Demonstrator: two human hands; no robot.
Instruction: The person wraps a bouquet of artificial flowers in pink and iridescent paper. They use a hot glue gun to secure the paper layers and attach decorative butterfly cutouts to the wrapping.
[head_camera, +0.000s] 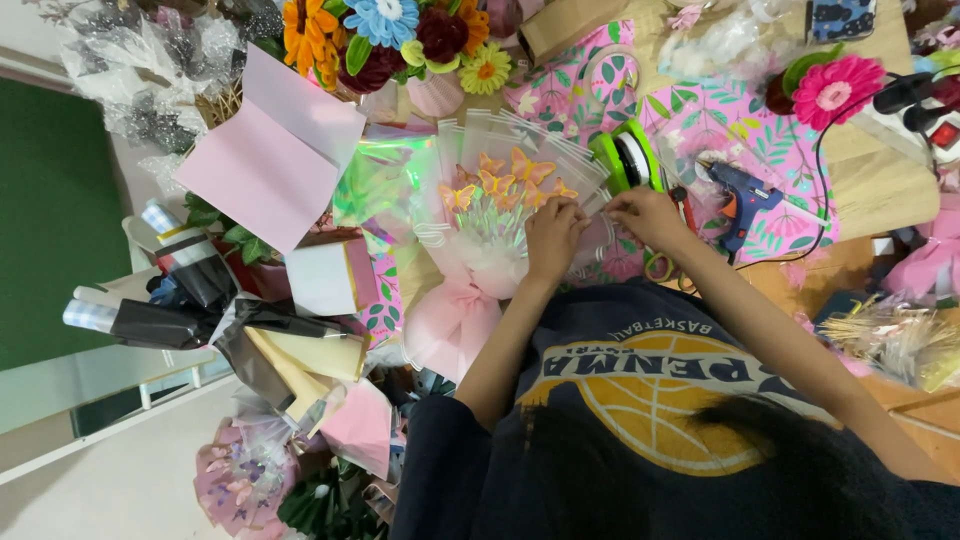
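Left of the bouquet (490, 215) lies folded pink paper (270, 160). We are dressing its clear wrap, a judgement: our left hand (553, 238) presses on it, fingers together; our right hand (648, 215) pinches its edge. Next calls for steady fingers. Right of the bouquet, a glue gun (742, 200) rests on the cluttered worktable (880, 190).
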